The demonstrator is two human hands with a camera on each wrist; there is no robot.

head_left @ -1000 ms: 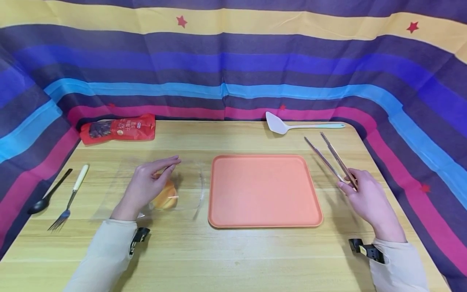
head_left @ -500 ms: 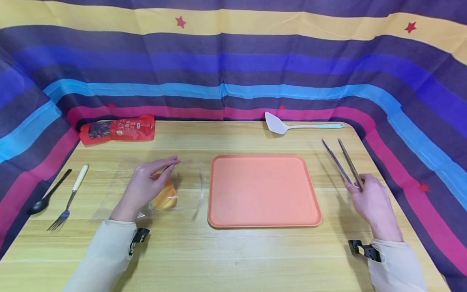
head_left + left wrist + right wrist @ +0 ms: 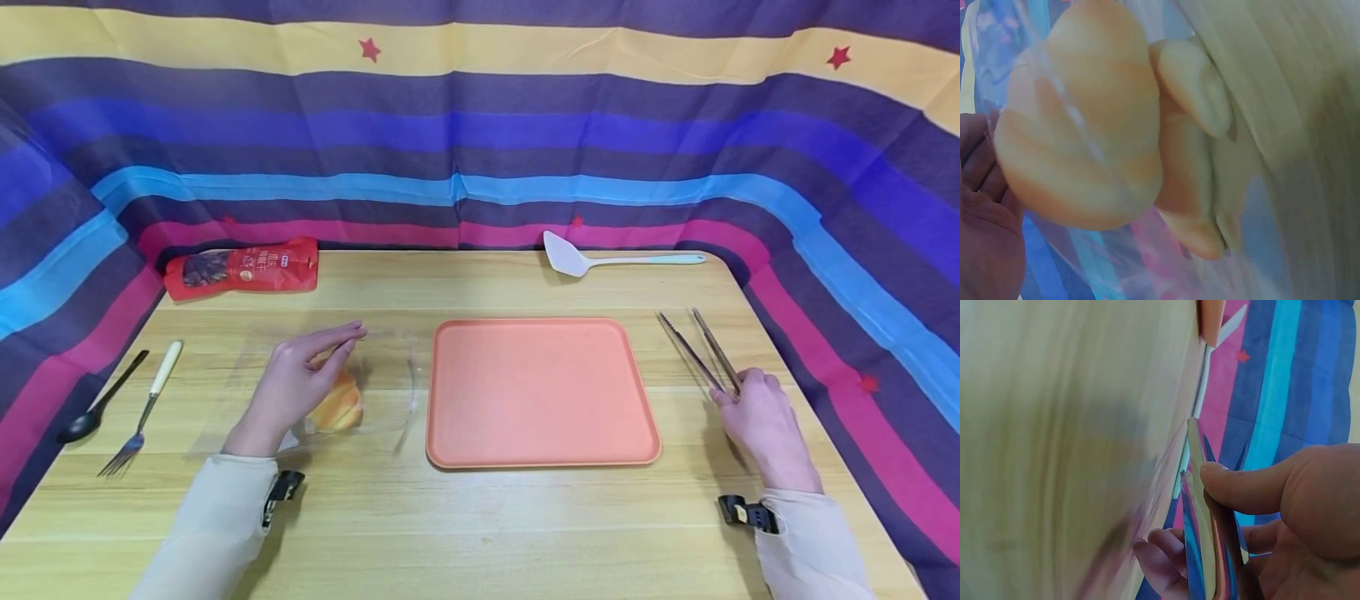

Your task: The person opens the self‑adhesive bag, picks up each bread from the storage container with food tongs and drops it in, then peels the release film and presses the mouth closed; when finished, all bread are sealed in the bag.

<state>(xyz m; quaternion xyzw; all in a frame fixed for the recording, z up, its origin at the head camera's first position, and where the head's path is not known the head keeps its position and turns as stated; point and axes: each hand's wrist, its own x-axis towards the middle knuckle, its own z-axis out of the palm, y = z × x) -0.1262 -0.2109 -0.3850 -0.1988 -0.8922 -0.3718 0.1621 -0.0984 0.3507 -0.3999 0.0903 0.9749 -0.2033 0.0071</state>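
A clear plastic bag (image 3: 393,400) lies on the left half of the table with bread rolls (image 3: 339,407) inside. My left hand (image 3: 303,371) is over the bag, its thumb and fingers pinching the plastic at the top. Several golden rolls (image 3: 1085,119) show through the film in the left wrist view, beside the fingers. On the right, my right hand (image 3: 765,425) grips metal tongs (image 3: 701,354) by the handle end. The tongs' arms stand apart and point away from me, with nothing between their tips. The thumb (image 3: 1241,487) presses on the shiny metal in the right wrist view.
A pink tray (image 3: 543,392) lies between the hands. At the back are a red food pouch (image 3: 243,268) and a white spatula (image 3: 573,257). A black spoon (image 3: 97,404) and a white-handled fork (image 3: 146,408) lie at the left edge. Striped cloth (image 3: 457,125) encloses the table.
My right hand has shifted slightly, and the tongs' tips have moved right and then back toward me. The left hand and the bag have stayed almost still.
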